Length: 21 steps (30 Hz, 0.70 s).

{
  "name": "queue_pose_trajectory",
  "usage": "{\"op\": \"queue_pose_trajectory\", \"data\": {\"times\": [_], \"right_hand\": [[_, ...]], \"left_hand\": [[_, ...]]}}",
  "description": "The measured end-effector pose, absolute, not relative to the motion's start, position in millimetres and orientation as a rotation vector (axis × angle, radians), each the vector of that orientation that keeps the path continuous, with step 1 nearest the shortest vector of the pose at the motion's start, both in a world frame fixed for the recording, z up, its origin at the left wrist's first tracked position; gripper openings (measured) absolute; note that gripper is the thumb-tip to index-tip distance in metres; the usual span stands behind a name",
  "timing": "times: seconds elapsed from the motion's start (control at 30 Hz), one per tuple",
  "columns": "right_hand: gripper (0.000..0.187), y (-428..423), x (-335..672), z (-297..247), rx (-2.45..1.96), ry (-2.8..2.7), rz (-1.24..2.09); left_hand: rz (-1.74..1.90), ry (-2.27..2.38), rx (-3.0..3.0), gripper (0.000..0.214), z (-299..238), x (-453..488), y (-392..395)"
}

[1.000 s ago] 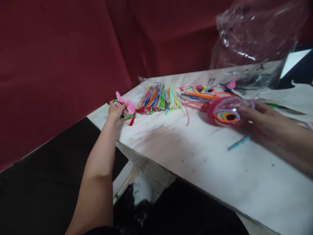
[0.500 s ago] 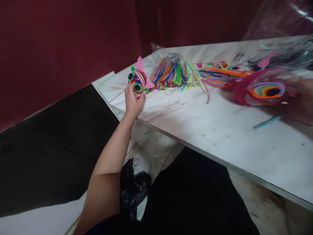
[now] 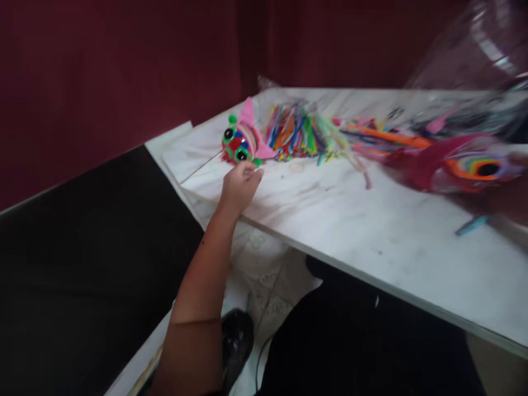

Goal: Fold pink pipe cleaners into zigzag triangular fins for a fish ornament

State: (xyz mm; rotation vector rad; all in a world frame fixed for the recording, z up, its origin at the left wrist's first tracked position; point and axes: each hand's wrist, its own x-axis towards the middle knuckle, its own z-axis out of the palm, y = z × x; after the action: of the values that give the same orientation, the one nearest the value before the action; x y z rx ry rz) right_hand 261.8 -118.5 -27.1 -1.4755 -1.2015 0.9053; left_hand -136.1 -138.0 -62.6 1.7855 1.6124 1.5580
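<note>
A colourful face-shaped craft figure with black eyes, green ears and pink pointed pieces lies at the table's far left end. My left hand is just below it, fingers loosely curled and apart near its lower green ear, with nothing seen in them. At the right edge my right hand, dark and blurred, grips a pink craft piece with a rainbow-ringed black eye and what looks like clear plastic on it. Part of that hand is cut off by the frame.
Behind lie a bundle of coloured pipe cleaners in clear plastic and more loose strips. A short blue strip rests on the white table. Clear plastic rises at back right. A dark surface adjoins at left.
My left hand has drawn back from the face figure, which stays in its place. The right hand and pink piece sit further right in view as the camera turned.
</note>
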Motion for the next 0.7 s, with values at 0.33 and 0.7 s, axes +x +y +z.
{"op": "queue_pose_trajectory", "data": {"times": [0.33,0.7], "right_hand": [[0.016,-127.3,293.2,-15.2,-1.257,-0.964,1.27],[0.017,-132.8,377.9,45.4,-1.165,-0.999,1.112]], "left_hand": [[1.446,1.765,1.742,0.028,-45.4,-131.4,-140.2],[0.969,1.177,2.125,0.071,5.9,56.5,-90.7]]}}
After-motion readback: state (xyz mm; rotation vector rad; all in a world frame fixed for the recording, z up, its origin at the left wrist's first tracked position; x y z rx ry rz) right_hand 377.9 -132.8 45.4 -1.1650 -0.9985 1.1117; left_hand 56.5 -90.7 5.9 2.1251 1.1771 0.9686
